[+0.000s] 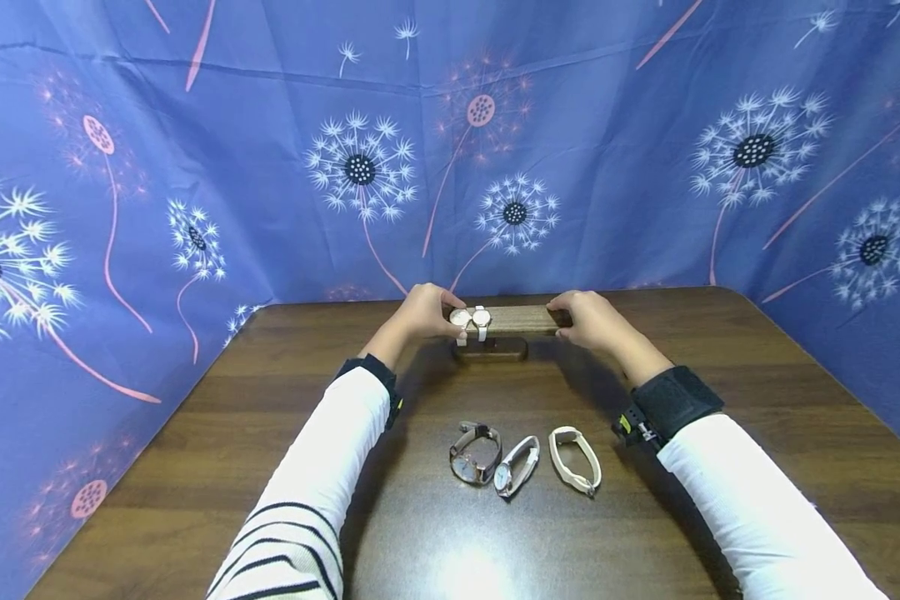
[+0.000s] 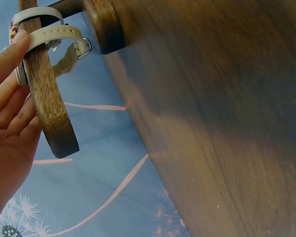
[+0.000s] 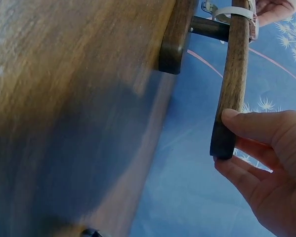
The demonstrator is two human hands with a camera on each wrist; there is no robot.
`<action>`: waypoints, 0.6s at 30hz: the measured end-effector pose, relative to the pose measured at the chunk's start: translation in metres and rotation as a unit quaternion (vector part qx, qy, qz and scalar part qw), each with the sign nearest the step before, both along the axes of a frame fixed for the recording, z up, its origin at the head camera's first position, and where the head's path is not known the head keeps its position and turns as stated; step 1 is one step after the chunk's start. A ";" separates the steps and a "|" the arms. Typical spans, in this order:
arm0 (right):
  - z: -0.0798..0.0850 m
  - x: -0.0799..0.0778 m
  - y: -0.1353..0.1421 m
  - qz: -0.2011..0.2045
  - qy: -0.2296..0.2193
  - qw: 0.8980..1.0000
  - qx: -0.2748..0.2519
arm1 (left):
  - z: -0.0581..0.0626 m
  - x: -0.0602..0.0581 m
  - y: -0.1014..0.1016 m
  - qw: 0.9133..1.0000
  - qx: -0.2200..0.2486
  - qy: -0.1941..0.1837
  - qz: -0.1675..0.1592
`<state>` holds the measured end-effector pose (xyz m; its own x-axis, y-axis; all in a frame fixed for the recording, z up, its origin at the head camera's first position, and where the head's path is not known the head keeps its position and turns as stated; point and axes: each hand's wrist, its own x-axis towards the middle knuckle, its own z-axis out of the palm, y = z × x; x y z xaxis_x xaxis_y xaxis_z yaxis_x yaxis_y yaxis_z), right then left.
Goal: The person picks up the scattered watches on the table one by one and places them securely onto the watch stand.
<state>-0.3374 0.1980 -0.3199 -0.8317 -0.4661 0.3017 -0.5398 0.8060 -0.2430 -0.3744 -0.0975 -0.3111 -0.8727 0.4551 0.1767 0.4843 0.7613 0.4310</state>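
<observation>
A wooden T-shaped watch stand point(image 1: 521, 318) stands near the table's far edge, its bar raised above an oval base point(image 1: 491, 350). Two pale-strapped wristwatches hang side by side toward the bar's left end: an outer watch point(image 1: 460, 317) and an inner watch point(image 1: 482, 317). My left hand point(image 1: 425, 312) pinches the outer watch, thumb on its cream strap point(image 2: 59, 33) and fingers behind the bar. In the left wrist view the strap's buckle end dangles loose. At the dark right end of the bar, my right hand point(image 1: 591, 319) grips the wood between thumb and fingers.
On the brown table point(image 1: 270, 467), nearer to me, lie a grey-brown strapped watch point(image 1: 465, 468), a white-strapped watch point(image 1: 504, 477) and a cream-strapped watch point(image 1: 566, 475). A blue dandelion-print cloth point(image 1: 607, 208) hangs right behind the table.
</observation>
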 end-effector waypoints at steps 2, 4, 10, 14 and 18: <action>0.000 0.002 0.000 0.002 -0.006 1.000 0.005 | -0.001 0.002 -0.002 1.000 0.000 -0.004 -0.004; 0.001 0.004 0.001 0.004 -0.005 1.000 0.009 | -0.002 0.003 -0.003 1.000 0.000 -0.005 -0.009; 0.013 0.012 0.014 0.012 0.009 1.000 0.008 | 0.002 0.010 -0.014 0.999 0.027 -0.009 -0.021; 0.023 0.022 0.031 -0.008 -0.022 1.000 -0.020 | 0.012 0.021 -0.026 0.997 0.071 -0.022 -0.028; 0.029 0.036 0.050 -0.031 -0.052 0.997 -0.056 | 0.019 0.033 -0.041 0.994 0.098 -0.037 -0.039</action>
<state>-0.3016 0.2476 -0.2909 -0.8874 -0.3816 0.2586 -0.4570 0.8018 -0.3851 -0.3410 -0.1390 -0.2921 -0.8504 0.4842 0.2058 0.4997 0.6211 0.6037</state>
